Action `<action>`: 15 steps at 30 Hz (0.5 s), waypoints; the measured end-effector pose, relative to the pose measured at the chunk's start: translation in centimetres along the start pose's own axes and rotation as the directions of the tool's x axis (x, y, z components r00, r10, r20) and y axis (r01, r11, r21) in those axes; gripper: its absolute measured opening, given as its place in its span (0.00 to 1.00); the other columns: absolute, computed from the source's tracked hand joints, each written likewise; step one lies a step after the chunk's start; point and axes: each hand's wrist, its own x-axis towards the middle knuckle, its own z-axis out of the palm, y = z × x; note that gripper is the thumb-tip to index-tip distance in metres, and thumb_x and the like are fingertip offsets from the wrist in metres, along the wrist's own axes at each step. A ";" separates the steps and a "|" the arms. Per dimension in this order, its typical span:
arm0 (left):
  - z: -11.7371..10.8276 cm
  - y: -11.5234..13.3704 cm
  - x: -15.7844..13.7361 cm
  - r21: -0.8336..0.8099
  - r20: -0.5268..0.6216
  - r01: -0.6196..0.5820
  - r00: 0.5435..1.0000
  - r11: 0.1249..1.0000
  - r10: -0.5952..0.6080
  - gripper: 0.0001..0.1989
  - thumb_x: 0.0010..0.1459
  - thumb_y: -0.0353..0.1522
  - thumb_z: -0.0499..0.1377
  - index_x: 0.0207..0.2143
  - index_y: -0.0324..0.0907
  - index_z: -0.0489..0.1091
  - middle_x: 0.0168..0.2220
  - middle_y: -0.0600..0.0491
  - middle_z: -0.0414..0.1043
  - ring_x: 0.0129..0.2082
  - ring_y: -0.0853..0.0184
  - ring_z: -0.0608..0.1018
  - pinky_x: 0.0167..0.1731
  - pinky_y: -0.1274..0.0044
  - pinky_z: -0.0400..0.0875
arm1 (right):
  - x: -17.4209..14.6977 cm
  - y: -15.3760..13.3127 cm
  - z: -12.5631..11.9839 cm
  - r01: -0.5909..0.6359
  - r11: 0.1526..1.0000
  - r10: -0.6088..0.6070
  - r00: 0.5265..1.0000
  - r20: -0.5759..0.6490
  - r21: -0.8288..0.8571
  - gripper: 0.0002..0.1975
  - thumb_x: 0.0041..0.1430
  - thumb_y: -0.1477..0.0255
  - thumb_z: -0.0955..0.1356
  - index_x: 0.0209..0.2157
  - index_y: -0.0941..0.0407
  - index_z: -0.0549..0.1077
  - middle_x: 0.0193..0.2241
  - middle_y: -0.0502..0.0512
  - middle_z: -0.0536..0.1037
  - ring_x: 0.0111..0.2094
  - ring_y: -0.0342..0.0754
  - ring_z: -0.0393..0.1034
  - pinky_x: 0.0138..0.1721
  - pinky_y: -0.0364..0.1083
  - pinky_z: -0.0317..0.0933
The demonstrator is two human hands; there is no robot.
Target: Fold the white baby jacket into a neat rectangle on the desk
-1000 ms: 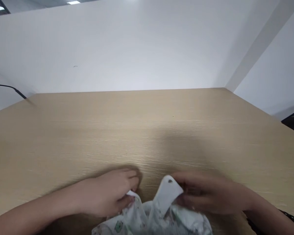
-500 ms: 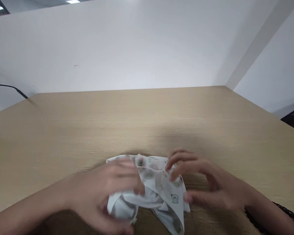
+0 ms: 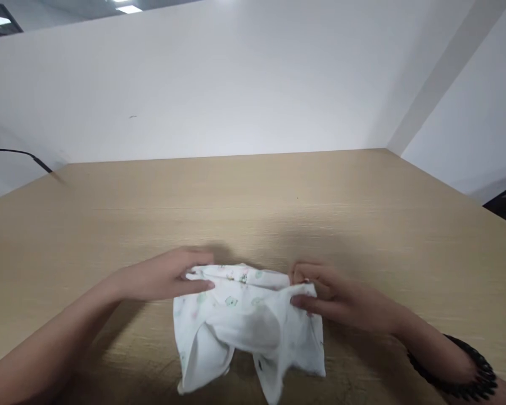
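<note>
Straightening the cloth (image 3: 247,323) over the table (image 3: 194,216), seemingly; left hand (image 3: 166,277) pinches its far left corner, right hand (image 3: 337,295) its far right. Next move likely calls for firm pinches, edge level.

1. The head camera looks from above and behind the left hand (image 3: 175,274) and the right hand (image 3: 341,295), gripping the cloth (image 3: 244,320).
2. It faces forward and down, past this grip, over the table (image 3: 219,225) to the wall (image 3: 236,84).
3. It is quite near the grip.
</note>
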 end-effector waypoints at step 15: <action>0.9 0.3 1.1 0.168 -0.111 -0.020 0.993 0.986 0.039 0.16 0.62 0.44 0.58 0.48 0.45 0.71 0.57 0.46 0.59 0.57 0.56 0.64 0.55 0.67 0.65 | -0.3 0.3 -1.3 -0.082 0.997 0.076 0.920 -0.383 0.003 0.16 0.63 0.56 0.65 0.34 0.54 0.72 0.25 0.50 0.70 0.25 0.44 0.60 0.24 0.43 0.54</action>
